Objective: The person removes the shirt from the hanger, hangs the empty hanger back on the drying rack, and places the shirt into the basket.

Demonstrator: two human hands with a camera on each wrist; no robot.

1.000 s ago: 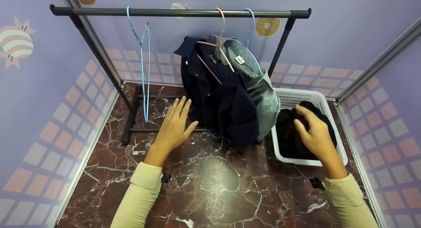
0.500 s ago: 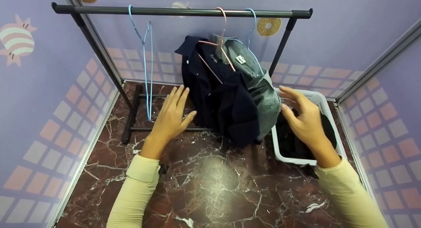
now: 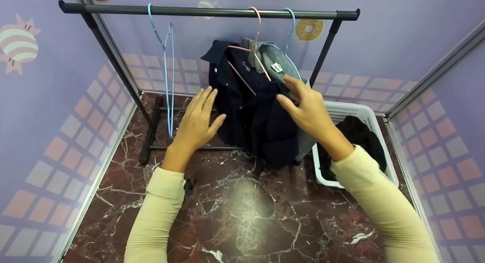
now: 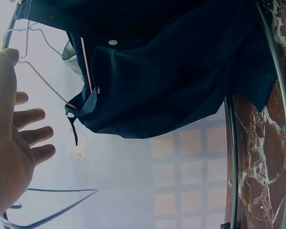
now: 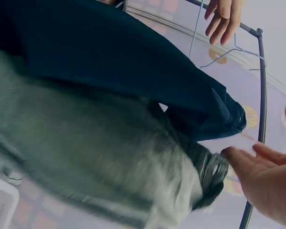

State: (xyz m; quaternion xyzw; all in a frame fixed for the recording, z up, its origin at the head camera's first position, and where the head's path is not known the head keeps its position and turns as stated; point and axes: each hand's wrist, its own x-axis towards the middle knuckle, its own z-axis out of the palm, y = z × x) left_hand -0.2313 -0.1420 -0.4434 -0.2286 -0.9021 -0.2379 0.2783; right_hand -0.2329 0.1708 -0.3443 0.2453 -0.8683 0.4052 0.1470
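Observation:
A navy shirt (image 3: pixel 227 100) hangs on a pink hanger (image 3: pixel 256 32) from the rack's bar. Behind it, to the right, a grey-green shirt (image 3: pixel 278 54) hangs on a blue hanger (image 3: pixel 290 32). My left hand (image 3: pixel 195 122), fingers extended, is left of the navy shirt and holds nothing. In the left wrist view a gap shows between that hand (image 4: pixel 12 138) and the cloth. My right hand (image 3: pixel 312 111), fingers loosely bent and gripping nothing, is in front of the grey-green shirt. The right wrist view has this hand (image 5: pixel 264 179) beside the shirts' collar ends.
A bare blue hanger (image 3: pixel 166 77) hangs toward the left of the black rack (image 3: pixel 208 10). At right, a white basket (image 3: pixel 363 108) holds dark clothing (image 3: pixel 358 134). Patterned walls enclose the marbled floor (image 3: pixel 242 217) on the left, back and right.
My right hand has moved from over the basket leftward and up to the shirts. My left hand has risen slightly beside the navy shirt.

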